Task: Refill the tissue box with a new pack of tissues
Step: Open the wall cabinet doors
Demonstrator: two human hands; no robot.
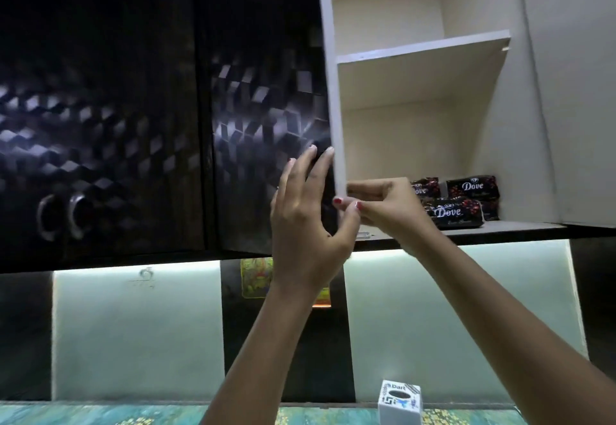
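Observation:
Three black Dove tissue packs (456, 213) lie on the lower shelf of an open white wall cabinet (416, 54). Low in the view a white tissue box (400, 403) with a dark oval opening stands on a patterned surface. My left hand (306, 211) is raised flat against the black cube-patterned door (260, 124), fingers spread, thumb near the door's right edge. My right hand (383, 208) pinches the lower end of the white vertical edge (333, 91) between that door and the open compartment. It is just left of the packs and partly hides the nearest one.
The cabinet's own door (573, 91) hangs open at the right, white inside. Two more black doors with curved metal handles (63, 216) are shut at the left. Under the cabinets runs a lit pale wall panel (133, 331). The cabinet's upper shelf holds nothing.

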